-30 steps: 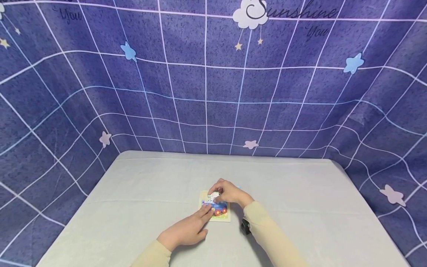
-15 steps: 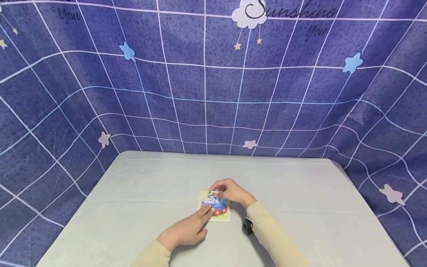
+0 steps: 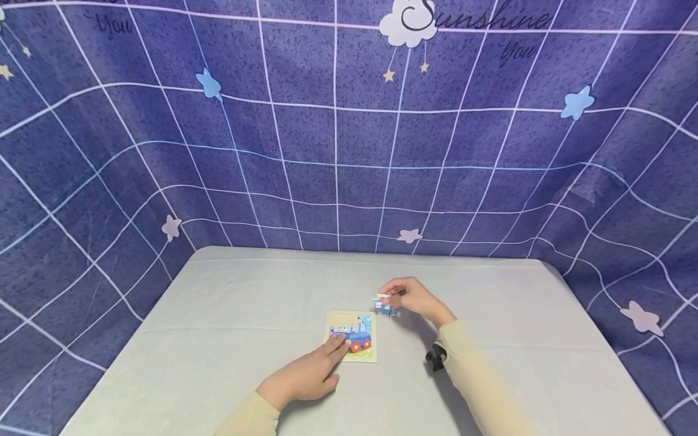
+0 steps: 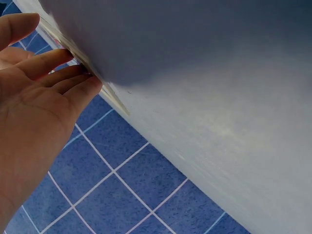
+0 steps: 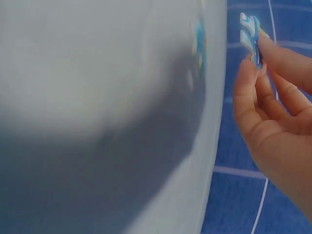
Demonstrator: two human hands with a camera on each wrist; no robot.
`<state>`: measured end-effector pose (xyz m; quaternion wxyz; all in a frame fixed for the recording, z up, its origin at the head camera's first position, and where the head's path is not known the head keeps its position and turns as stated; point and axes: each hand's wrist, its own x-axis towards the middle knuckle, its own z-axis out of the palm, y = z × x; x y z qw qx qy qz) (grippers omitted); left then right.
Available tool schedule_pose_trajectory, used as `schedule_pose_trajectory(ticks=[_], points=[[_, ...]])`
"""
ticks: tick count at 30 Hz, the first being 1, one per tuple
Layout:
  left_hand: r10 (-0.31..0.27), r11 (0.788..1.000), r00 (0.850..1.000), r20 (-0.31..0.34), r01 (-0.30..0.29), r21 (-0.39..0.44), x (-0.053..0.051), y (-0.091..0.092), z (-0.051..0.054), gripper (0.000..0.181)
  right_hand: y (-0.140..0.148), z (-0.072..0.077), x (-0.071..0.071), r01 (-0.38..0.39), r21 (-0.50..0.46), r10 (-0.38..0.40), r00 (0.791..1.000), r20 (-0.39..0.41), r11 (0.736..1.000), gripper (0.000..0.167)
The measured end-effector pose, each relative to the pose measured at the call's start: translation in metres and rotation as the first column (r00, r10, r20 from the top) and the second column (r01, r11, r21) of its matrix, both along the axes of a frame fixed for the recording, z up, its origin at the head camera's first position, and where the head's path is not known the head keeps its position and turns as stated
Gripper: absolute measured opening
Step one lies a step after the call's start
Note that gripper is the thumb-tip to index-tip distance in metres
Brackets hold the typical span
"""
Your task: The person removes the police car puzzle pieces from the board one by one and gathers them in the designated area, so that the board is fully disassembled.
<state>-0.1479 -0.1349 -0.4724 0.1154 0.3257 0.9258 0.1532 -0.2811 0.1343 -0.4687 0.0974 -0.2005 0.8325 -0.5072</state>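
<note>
My left hand (image 3: 308,369) rests its straight fingers on a small square picture puzzle board (image 3: 332,319) that shows a blue vehicle with red wheels and eyes. The fingers cover its lower left part, and a plain cream patch shows at the upper left of the picture. Edge-on, the board (image 4: 114,97) also appears under the fingertips in the left wrist view. Beyond the board's upper right corner, my right hand (image 3: 418,301) pinches a puzzle piece (image 3: 383,298) between thumb and fingers. The right wrist view shows this small blue and white piece (image 5: 249,36) raised above the table.
A pale grey cloth covers the table (image 3: 229,303). Blue grid-patterned fabric (image 3: 305,133) hangs around its back and sides. A blurred blue and yellow shape (image 5: 199,46) lies on the table in the right wrist view; which thing it is I cannot tell.
My right hand has lifted the puzzle piece off the top of the board and carried it right and away, uncovering the cream patch. The left hand has stayed in place.
</note>
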Motion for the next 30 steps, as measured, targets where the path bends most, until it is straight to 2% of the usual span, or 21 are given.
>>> schedule_pose_trajectory(ticks=[9, 16, 17, 20, 23, 24, 30], points=[[0.0, 1.0, 1.0, -0.016, 0.0, -0.006, -0.002, 0.0, -0.004, 0.057, 0.048, -0.005, 0.001, 0.065, 0.028, -0.066, 0.997, 0.038, 0.997, 0.022], [0.005, 1.0, 1.0, -0.018, -0.005, -0.012, -0.002, 0.0, -0.004, 0.056, 0.062, -0.013, 0.004, 0.085, 0.033, -0.088, 0.991, 0.099, 0.996, 0.021], [0.006, 1.0, 1.0, -0.016, -0.006, -0.01, -0.002, 0.0, -0.004, 0.056, 0.06, -0.01, 0.006, 0.087, 0.038, -0.09, 0.992, 0.093, 0.995, 0.021], [0.007, 1.0, 1.0, -0.012, -0.007, -0.003, 0.0, 0.0, -0.002, 0.056, 0.06, -0.012, 0.006, 0.084, 0.041, -0.086, 0.995, 0.051, 0.996, 0.02], [0.007, 1.0, 1.0, -0.009, -0.007, 0.001, 0.0, 0.0, -0.001, 0.057, 0.058, -0.016, 0.005, 0.091, 0.052, -0.091, 0.996, 0.008, 0.995, 0.018], [0.008, 1.0, 1.0, -0.01, -0.008, 0.0, 0.0, 0.0, -0.001, 0.056, 0.059, -0.021, 0.001, 0.094, 0.053, -0.094, 0.996, -0.004, 0.994, 0.018], [0.015, 1.0, 1.0, -0.002, -0.015, -0.007, -0.001, 0.0, -0.003, 0.057, 0.056, -0.024, -0.001, 0.108, 0.119, -0.099, 0.992, -0.08, 0.987, 0.014]])
